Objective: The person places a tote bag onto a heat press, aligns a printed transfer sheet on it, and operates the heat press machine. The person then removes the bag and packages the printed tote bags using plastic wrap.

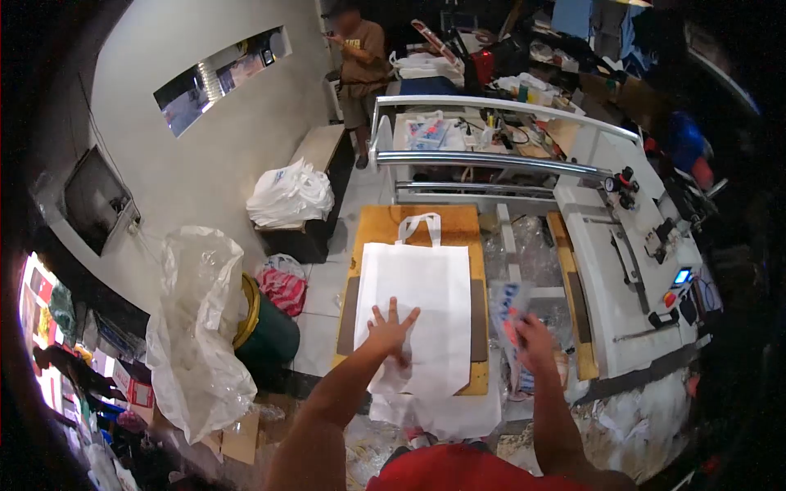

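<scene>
A white tote bag (438, 327) lies flat on a yellow-brown board (372, 225), its handle loop pointing away from me. With fingers spread, my left hand (391, 334) rests on the middle of the bag. To the right of the board, my right hand (535, 340) grips a thin printed sheet (508, 304) with blue and red marks, slightly blurred. The sheet is held up beside the bag, apart from it. More white material (446, 416) hangs below the board's near edge, close to my body.
A white machine frame with metal rollers (499, 164) stands behind the board; its lit control panel (681, 278) is at right. Piled white bags (291, 194) lie on a bench. Left are a green bin (277, 340) and crumpled plastic (196, 327). A person (362, 53) stands at the back.
</scene>
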`<state>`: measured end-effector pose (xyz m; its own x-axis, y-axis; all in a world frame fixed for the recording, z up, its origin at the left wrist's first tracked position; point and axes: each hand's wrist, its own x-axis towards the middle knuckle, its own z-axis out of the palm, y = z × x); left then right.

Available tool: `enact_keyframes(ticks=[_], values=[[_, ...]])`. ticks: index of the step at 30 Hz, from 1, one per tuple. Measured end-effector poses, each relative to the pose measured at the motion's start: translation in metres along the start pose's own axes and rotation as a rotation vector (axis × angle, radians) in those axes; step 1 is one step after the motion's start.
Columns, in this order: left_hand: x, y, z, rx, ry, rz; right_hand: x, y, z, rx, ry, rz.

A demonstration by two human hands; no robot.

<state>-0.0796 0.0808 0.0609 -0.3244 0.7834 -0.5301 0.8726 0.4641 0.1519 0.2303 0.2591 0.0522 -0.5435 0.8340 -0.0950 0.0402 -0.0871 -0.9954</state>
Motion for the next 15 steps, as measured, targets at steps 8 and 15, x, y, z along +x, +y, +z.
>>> enact_keyframes(ticks=[8, 15], values=[[0.002, -0.004, 0.005, 0.013, 0.006, -0.041, 0.107, 0.072, 0.166, -0.165, -0.102, 0.157], [0.014, -0.009, 0.015, -0.034, 0.056, -0.015, 0.125, 0.084, 0.154, -0.197, 0.017, 0.188]])
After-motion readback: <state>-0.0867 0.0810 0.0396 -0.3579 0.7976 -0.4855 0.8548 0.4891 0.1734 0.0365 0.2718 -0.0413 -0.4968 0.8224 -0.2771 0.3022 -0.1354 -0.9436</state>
